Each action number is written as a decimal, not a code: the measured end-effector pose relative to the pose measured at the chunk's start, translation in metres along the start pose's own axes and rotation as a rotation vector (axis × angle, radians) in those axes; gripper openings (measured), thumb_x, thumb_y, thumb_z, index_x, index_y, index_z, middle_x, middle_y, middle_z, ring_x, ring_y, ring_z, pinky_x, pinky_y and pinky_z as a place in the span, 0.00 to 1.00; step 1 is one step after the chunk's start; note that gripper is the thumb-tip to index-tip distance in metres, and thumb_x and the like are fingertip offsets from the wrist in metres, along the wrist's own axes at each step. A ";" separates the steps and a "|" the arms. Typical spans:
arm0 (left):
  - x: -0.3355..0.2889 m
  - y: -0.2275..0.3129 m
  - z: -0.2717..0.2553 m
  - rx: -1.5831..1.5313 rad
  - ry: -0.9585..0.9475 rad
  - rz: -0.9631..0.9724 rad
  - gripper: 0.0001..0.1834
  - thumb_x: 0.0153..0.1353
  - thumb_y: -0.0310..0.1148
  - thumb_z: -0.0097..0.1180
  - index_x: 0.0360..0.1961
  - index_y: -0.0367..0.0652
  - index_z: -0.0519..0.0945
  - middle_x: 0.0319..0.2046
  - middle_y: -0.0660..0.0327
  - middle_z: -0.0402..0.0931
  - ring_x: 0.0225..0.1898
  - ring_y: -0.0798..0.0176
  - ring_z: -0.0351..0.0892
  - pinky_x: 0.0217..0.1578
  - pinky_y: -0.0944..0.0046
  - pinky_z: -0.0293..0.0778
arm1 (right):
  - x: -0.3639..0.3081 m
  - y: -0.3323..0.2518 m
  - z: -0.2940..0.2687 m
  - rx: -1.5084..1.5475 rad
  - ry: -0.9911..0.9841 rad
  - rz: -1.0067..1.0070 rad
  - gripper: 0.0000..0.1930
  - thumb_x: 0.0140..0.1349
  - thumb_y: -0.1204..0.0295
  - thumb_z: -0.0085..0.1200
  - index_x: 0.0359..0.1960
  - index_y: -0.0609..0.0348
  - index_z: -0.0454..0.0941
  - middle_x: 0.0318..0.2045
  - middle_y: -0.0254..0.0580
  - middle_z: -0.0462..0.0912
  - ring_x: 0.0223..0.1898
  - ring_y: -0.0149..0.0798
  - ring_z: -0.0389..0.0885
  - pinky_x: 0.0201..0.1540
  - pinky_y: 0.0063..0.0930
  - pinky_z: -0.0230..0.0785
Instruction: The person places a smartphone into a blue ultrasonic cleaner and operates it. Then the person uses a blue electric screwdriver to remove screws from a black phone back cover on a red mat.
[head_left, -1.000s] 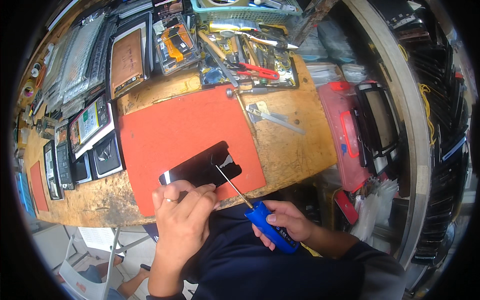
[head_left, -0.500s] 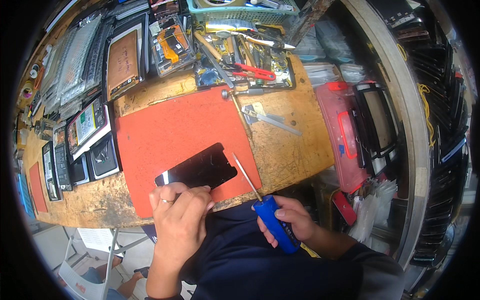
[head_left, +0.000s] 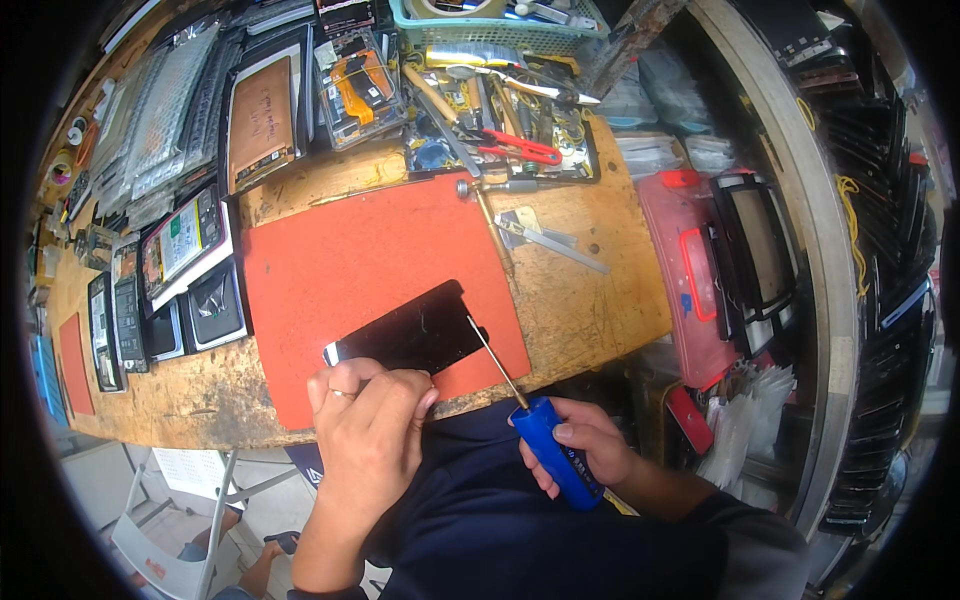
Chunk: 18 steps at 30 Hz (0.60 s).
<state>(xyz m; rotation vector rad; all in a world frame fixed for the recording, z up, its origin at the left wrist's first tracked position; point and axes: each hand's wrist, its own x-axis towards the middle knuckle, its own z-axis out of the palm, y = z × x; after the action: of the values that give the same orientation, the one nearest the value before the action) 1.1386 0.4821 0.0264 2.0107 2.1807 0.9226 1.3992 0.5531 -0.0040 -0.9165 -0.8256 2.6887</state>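
A dark phone screen (head_left: pixel 415 328) lies at a slant on the orange-red mat (head_left: pixel 370 250), near the bench's front edge. My left hand (head_left: pixel 368 425), with a ring on one finger, is closed at its near left edge, fingers bent and pinched on the rim; their tips are partly hidden. To the right, my right hand (head_left: pixel 590 450) wraps round the blue handle of a cordless power tool (head_left: pixel 556 450) with a thin metal rod. The rod points up and left, its tip at the screen's right edge; whether it touches cannot be told.
Behind the mat lie a brass-coloured screwdriver (head_left: pixel 493 232), a metal blade (head_left: pixel 567 249) and a tray of tools with red-handled pliers (head_left: pixel 522 147). Stacked panels and phone parts (head_left: pixel 183 250) line the left side. A red case (head_left: pixel 690 280) stands right of the bench.
The whole view has shifted slightly to the right. The tool's rod tip has come closer to the screen's right edge. Both hands keep their grip.
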 end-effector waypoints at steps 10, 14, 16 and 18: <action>-0.011 -0.005 -0.013 0.000 0.108 0.211 0.08 0.51 0.32 0.69 0.29 0.49 0.81 0.33 0.68 0.81 0.37 0.62 0.79 0.41 0.58 0.64 | -0.009 -0.015 0.013 -0.220 -0.313 0.299 0.30 0.74 0.61 0.51 0.71 0.66 0.61 0.39 0.43 0.80 0.31 0.29 0.82 0.34 0.24 0.79; -0.036 -0.023 -0.047 0.250 0.070 0.417 0.10 0.43 0.38 0.64 0.28 0.62 0.77 0.28 0.74 0.71 0.38 0.64 0.70 0.41 0.58 0.62 | 0.000 -0.025 0.017 -0.319 -0.499 0.291 0.30 0.74 0.62 0.53 0.71 0.67 0.62 0.38 0.42 0.82 0.29 0.28 0.82 0.31 0.23 0.78; -0.068 -0.029 -0.071 0.383 0.067 0.417 0.11 0.40 0.42 0.57 0.29 0.70 0.74 0.29 0.75 0.66 0.41 0.64 0.65 0.41 0.58 0.63 | 0.003 -0.032 0.021 -0.316 -0.635 0.316 0.31 0.73 0.61 0.54 0.70 0.67 0.63 0.39 0.43 0.83 0.29 0.29 0.83 0.31 0.23 0.79; -0.104 -0.064 -0.113 0.443 0.428 0.289 0.10 0.61 0.43 0.54 0.43 0.60 0.78 0.34 0.73 0.74 0.42 0.64 0.72 0.44 0.59 0.70 | 0.002 -0.042 0.025 -0.359 -0.669 0.303 0.31 0.72 0.60 0.55 0.70 0.67 0.65 0.39 0.44 0.83 0.29 0.30 0.84 0.32 0.24 0.80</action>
<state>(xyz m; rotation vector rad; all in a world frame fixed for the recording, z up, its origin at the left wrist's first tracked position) 1.0524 0.3426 0.0536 2.5907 2.5403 1.0572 1.3820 0.5773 0.0341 -0.1639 -1.4303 3.2249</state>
